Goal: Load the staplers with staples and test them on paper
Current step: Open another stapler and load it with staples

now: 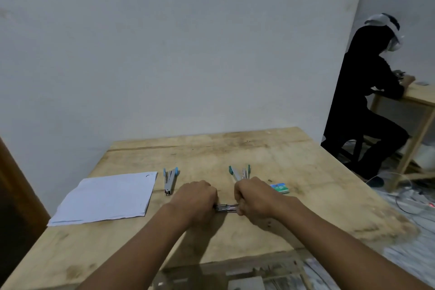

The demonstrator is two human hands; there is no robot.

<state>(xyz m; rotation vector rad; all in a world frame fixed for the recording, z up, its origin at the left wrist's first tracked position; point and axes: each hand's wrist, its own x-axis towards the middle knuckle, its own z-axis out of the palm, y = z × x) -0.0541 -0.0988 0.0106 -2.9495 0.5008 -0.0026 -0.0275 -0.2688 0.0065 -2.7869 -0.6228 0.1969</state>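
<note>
My left hand and my right hand both grip one stapler, held level just above the wooden table; only its metal middle shows between my fists. A blue-handled stapler lies hinged apart beside a stack of white paper on the left. Just beyond my right hand lie two teal-handled staplers, also hinged apart. A small green and blue staple box sits to the right of my right hand.
A white wall stands behind the table. At the right a person in black sits at another wooden table. Cables lie on the floor past the table's right edge. A dark wooden door edge stands at the left.
</note>
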